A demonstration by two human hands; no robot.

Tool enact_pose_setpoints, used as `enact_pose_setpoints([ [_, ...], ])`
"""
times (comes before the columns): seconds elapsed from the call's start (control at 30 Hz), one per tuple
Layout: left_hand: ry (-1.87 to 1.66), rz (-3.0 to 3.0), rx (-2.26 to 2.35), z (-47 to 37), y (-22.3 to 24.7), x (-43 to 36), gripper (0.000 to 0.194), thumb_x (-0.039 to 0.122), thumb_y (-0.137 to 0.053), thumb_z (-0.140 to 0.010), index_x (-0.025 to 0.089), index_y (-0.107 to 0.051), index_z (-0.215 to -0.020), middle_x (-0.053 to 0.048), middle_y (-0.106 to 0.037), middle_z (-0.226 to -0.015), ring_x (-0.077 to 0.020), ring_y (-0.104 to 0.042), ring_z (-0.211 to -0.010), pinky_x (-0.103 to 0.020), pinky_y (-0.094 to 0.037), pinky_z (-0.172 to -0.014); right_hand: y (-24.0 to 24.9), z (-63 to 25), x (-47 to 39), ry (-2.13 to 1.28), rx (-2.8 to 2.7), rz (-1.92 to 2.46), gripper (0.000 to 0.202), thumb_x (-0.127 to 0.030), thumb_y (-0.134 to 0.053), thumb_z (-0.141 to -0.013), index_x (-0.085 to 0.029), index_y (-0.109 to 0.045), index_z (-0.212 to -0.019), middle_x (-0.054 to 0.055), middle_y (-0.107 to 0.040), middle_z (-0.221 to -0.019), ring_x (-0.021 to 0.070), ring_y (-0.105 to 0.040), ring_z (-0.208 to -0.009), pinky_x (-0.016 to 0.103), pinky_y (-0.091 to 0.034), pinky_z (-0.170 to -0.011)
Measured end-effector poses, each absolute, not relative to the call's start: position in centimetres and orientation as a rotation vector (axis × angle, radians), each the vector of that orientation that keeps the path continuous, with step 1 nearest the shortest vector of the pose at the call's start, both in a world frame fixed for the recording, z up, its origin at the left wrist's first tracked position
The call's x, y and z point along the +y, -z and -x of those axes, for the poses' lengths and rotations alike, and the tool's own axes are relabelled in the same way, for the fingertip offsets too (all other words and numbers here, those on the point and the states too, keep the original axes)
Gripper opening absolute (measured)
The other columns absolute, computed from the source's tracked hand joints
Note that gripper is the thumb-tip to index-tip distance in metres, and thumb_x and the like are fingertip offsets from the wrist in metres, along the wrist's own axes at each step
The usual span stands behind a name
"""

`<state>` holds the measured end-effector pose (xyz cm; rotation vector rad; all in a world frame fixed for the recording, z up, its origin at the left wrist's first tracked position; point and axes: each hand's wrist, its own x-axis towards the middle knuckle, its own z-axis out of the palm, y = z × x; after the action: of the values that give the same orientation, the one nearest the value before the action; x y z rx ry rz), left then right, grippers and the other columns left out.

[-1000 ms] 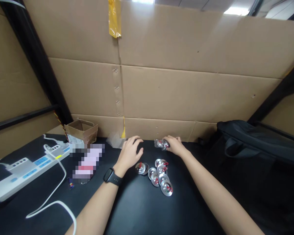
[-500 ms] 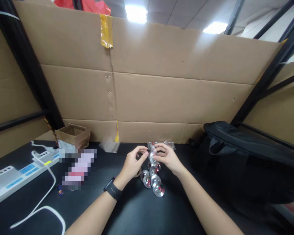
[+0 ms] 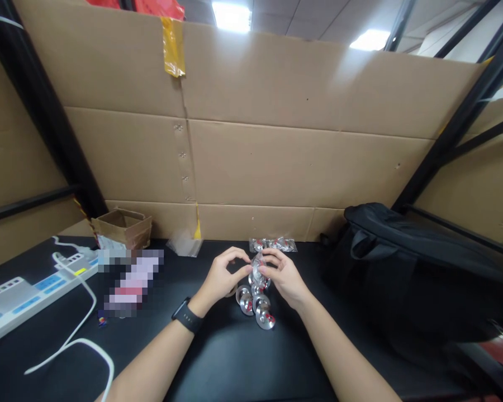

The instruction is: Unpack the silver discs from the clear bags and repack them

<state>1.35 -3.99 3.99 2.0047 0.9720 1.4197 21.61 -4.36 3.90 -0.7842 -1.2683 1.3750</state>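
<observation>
Between my two hands is a shiny round metal piece [image 3: 257, 269], which looks wrapped in clear plastic. The thumb and fingers of my left hand [image 3: 224, 276] pinch at its left side. From the right, my right hand [image 3: 285, 276] grips the same piece with thumb and fingertips. Directly below lie several more shiny metal discs with red marks [image 3: 265, 318], some overlapping, on the black tabletop [image 3: 226, 357]. A tan ring [image 3: 231, 291] is partly hidden beside my left hand.
Clear packets with metal pieces [image 3: 281, 244] lie at the back, near the cardboard wall [image 3: 255, 167]. To the left are a plastic bag [image 3: 185, 245], a small cardboard box [image 3: 123, 228] and a white power strip [image 3: 37, 298] with a cable. A black bag [image 3: 402, 279] stands on the right.
My left fingertips have closed in on the metal piece, which my right hand was holding. Both hands have shifted slightly left in view, along with the whole scene.
</observation>
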Motion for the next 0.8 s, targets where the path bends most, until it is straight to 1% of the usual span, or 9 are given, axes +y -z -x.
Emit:
enact_pose_setpoints([
  [0.1,-1.408,-1.997,0.961,-1.3,-3.9,-3.9,0.013,0.033,-0.073,-0.083,0.021,-0.071,-0.088,-0.005,-0.069,-0.100,-0.0197,-0.064,-0.097,-0.032,-0.048,-0.085,-3.9,-21.4,-4.5,-1.401,-1.242,0.767,0.051,-0.030,-0.088,-0.066,-0.024,-0.064,-0.110,0.002,-0.069,-0.096,0.0172,-0.068,-0.082,0.031,-0.055,-0.077],
  [0.2,-1.382,-2.007,0.940,-1.3,-3.8,-4.0,0.014,0.033,-0.066,-0.088,0.020,-0.072,-0.086,-0.006,-0.068,-0.099,-0.0192,-0.064,-0.096,-0.033,-0.048,-0.091,-4.0,-21.3,-4.7,-1.446,-1.166,0.738,0.050,-0.029,-0.088,-0.067,-0.025,-0.063,-0.110,0.002,-0.070,-0.096,0.0161,-0.067,-0.080,0.030,-0.054,-0.074],
  [0.33,-1.359,-2.046,0.965,-1.6,-4.0,-4.2,0.022,0.033,-0.059,-0.093,0.019,-0.071,-0.081,-0.006,-0.068,-0.096,-0.0182,-0.064,-0.091,-0.032,-0.049,-0.087,-4.0,-21.2,-4.6,-1.585,-0.973,0.684,0.042,-0.030,-0.085,-0.073,-0.025,-0.063,-0.108,0.002,-0.071,-0.095,0.0157,-0.067,-0.080,0.028,-0.051,-0.072],
  [0.4,-1.377,-2.048,0.993,-1.9,-4.2,-4.4,0.025,0.034,-0.054,-0.096,0.019,-0.070,-0.085,-0.005,-0.069,-0.095,-0.0181,-0.064,-0.090,-0.031,-0.049,-0.086,-3.9,-21.2,-4.5,-1.651,-0.867,0.694,0.039,-0.031,-0.085,-0.073,-0.024,-0.064,-0.105,0.002,-0.072,-0.094,0.0151,-0.067,-0.078,0.027,-0.050,-0.070],
  [0.47,-1.384,-2.040,1.029,-2.3,-4.3,-4.8,0.027,0.035,-0.049,-0.099,0.021,-0.070,-0.091,-0.005,-0.069,-0.097,-0.0182,-0.064,-0.092,-0.031,-0.048,-0.086,-3.7,-21.2,-4.3,-1.682,-0.793,0.715,0.039,-0.030,-0.087,-0.071,-0.024,-0.064,-0.102,0.002,-0.073,-0.093,0.0150,-0.067,-0.076,0.027,-0.050,-0.070],
  [0.53,-1.357,-2.056,1.071,-2.9,-4.4,-5.2,0.026,0.036,-0.049,-0.099,0.022,-0.070,-0.094,-0.004,-0.068,-0.101,-0.0187,-0.063,-0.096,-0.032,-0.047,-0.090,-3.4,-21.1,-4.2,-1.686,-0.779,0.715,0.040,-0.029,-0.088,-0.069,-0.023,-0.064,-0.101,0.002,-0.073,-0.092,0.0147,-0.067,-0.076,0.027,-0.050,-0.070],
  [0.67,-1.306,-2.112,1.145,-3.5,-4.3,-5.7,0.020,0.037,-0.056,-0.095,0.023,-0.069,-0.094,-0.005,-0.066,-0.106,-0.0206,-0.061,-0.103,-0.034,-0.045,-0.095,-2.8,-20.9,-4.3,-1.687,-0.820,0.688,0.040,-0.029,-0.087,-0.071,-0.023,-0.063,-0.103,0.003,-0.073,-0.095,0.0133,-0.066,-0.074,0.026,-0.049,-0.068],
  [0.8,-1.272,-2.111,1.115,-3.4,-4.1,-5.5,0.022,0.035,-0.052,-0.097,0.022,-0.070,-0.095,-0.006,-0.064,-0.108,-0.0201,-0.060,-0.105,-0.033,-0.045,-0.095,-2.8,-20.8,-4.3,-1.620,-0.820,0.716,0.042,-0.031,-0.087,-0.069,-0.022,-0.061,-0.101,0.003,-0.073,-0.088,0.0150,-0.067,-0.072,0.027,-0.049,-0.067],
])
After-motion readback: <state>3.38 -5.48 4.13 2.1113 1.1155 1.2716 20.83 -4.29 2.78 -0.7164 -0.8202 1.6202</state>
